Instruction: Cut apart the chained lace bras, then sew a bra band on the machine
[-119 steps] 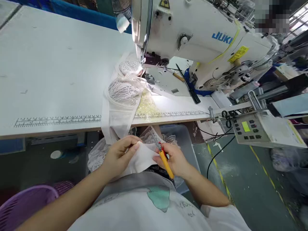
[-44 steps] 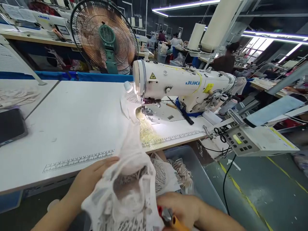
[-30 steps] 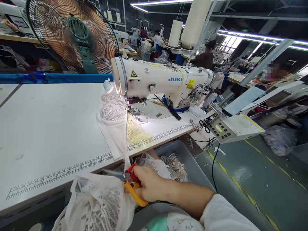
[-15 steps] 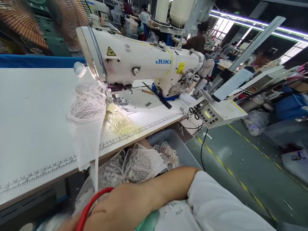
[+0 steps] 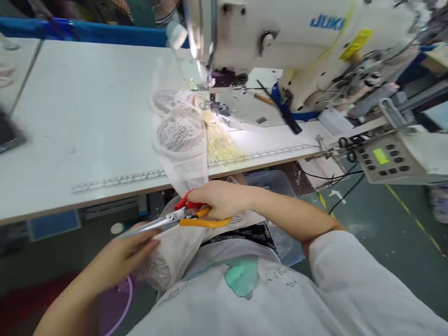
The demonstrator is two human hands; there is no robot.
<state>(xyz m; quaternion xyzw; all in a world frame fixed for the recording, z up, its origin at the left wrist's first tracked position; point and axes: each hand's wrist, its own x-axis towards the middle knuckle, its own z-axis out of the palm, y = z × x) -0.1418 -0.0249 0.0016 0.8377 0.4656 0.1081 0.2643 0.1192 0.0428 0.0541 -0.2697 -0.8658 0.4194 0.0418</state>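
Note:
My right hand [image 5: 226, 198] is closed round scissors [image 5: 172, 217] with red and orange handles. Their blades point left, passing over the fingers of my left hand [image 5: 131, 252]. That hand is closed at the edge of a white lace garment [image 5: 184, 238], which hangs over my lap; the exact pinch is partly hidden by the blades. On the table edge lies a white lace bra [image 5: 180, 133], its cups near the needle area of a white sewing machine [image 5: 241, 42]. White fabric runs from the bra over the edge toward my hands.
Yellowish film [image 5: 222, 142] lies beside the bra on the white table [image 5: 87, 126]. A black-handled tool [image 5: 289, 119] rests under the machine arm. A grey bin [image 5: 290, 252] stands below at right, a control box [image 5: 383, 158] above it, and a purple basket [image 5: 128, 303] at lower left.
The view has swung down and left. My right hand has come up below the table edge with the scissors, and my left hand, blurred before, now shows at the blades and the lace garment.

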